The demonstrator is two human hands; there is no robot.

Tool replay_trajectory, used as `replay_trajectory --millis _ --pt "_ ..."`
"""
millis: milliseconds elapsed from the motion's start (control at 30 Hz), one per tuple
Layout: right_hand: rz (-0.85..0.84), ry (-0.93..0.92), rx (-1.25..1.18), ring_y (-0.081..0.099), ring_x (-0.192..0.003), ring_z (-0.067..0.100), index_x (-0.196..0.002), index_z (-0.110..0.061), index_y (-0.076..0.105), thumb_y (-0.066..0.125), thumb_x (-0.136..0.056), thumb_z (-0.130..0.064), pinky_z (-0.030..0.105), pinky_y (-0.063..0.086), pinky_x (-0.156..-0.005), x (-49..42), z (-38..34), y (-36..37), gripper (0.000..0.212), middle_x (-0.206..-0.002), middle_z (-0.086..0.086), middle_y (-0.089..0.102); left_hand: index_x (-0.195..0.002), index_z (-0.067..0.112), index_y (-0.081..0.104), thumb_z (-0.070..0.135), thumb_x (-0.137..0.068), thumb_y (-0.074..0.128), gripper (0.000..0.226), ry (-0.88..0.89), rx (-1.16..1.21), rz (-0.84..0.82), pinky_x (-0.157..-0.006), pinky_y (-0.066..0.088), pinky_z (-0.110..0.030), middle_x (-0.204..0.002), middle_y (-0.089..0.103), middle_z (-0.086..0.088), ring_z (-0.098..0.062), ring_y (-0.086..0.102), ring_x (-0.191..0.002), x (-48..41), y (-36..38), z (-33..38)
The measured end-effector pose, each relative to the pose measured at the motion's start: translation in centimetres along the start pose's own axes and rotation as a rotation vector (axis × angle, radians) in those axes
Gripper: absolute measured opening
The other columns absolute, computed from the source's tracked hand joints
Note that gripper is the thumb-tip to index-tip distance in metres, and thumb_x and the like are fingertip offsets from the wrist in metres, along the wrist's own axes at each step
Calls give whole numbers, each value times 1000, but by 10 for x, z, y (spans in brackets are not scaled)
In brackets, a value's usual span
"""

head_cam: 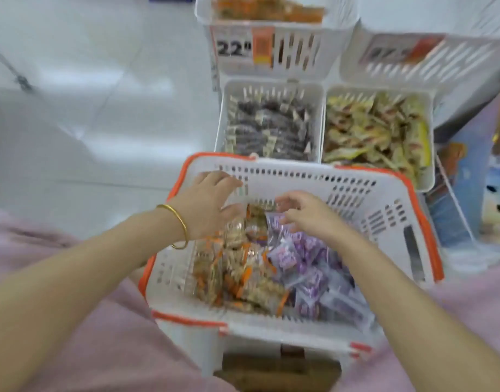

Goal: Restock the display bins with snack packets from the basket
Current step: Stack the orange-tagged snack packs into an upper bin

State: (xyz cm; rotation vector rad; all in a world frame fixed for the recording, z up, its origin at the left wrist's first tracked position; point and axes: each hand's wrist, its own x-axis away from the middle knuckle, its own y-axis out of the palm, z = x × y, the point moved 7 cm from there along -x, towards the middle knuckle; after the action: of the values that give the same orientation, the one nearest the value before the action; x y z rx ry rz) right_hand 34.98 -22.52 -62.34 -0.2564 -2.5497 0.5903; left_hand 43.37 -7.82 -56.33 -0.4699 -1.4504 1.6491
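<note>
left hand [212, 202] spread, released, over brown packets [237, 278] | right hand [305, 215] curled above purple packets [308, 264], grasp unclear | basket [299, 176] far wall near fingertips

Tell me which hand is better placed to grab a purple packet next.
Right: the right hand is over the purple packets on the right side of the basket; the left hand is over the orange-brown packets.

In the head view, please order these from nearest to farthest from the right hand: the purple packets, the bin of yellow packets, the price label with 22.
1. Purple packets, in the basket, just under the right hand.
2. Bin of yellow packets, beyond the basket, right side.
3. Price label, on the upper bin, far left.
</note>
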Motion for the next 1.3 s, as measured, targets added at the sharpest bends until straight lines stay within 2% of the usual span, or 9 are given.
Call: replay_trajectory --millis 133,333,467,667,900,967,1067,1200,1300 --pt "-103 49 206 53 -117 25 -125 -7 54 44 -95 -1 31 45 -88 -2 60 45 33 -129 9 54 -141 20 34 41 -95 41 51 -25 -10 -124 -113 16 -34 -145 34 -4 -25 23 -136 22 31 -6" --pt "-283 -108 612 43 -124 30 -141 -19 38 63 -89 -27 41 40 -101 -13 81 105 58 -140 11 39 -143 20 31 38 -95 43 52 -12 -81 -159 -113 20 -38 -145 34 -4 -26 23 -136 24 43 -15" --pt "-268 -134 711 38 -124 30 -130 -23 48 69 -84 -31 42 41 -97 -20 95 135 51 -133 10 39 -143 19 31 36 -96 44 52 39 -82 -146 -111 21 -35 -143 34 -4 -26 25 -134 19 48 -5" --pt "-221 -122 553 49 -85 21 -89 -16 53 75 -78 -17 32 42 -70 -23 97 140 25 -90 1 52 -141 18 34 36 -95 44 50 53 -92 -142 -110 25 -38 -140 38 -6 -26 28 -131 12 46 -2" --pt "-232 -87 464 46 -71 15 -74 -21 54 68 -85 -16 31 41 -66 -16 104 109 19 -76 -5 48 -142 19 33 36 -95 44 51 89 -63 -152 -111 26 -38 -141 37 -5 -27 29 -132 2 46 19" --pt "-255 -79 455 48 -79 17 -83 -17 61 70 -84 -19 32 42 -73 -13 106 102 9 -87 -3 47 -141 19 34 35 -95 44 50 107 -69 -151 -109 25 -36 -141 37 -5 -26 29 -131 0 45 27" --pt "-246 -88 389 49 -104 17 -102 -14 66 73 -81 -26 33 41 -94 -6 91 77 25 -107 -1 50 -139 18 37 33 -95 45 47 120 -70 -148 -107 25 -34 -139 39 -6 -26 32 -129 -5 43 34" --pt "-204 -56 84 58 -76 12 -93 -12 61 65 -89 -16 31 52 -74 11 42 13 7 -81 -4 58 -143 16 31 31 -94 49 54 51 99 -133 -107 28 -35 -144 32 -8 -27 30 -132 -17 32 38" --pt "-45 -36 -93 59 -69 13 -86 -10 56 61 -91 -14 33 58 -66 22 8 -38 9 -81 7 59 -142 13 27 28 -92 56 60 -33 339 57 -102 36 -33 -143 31 -10 -24 38 -128 -25 13 42"
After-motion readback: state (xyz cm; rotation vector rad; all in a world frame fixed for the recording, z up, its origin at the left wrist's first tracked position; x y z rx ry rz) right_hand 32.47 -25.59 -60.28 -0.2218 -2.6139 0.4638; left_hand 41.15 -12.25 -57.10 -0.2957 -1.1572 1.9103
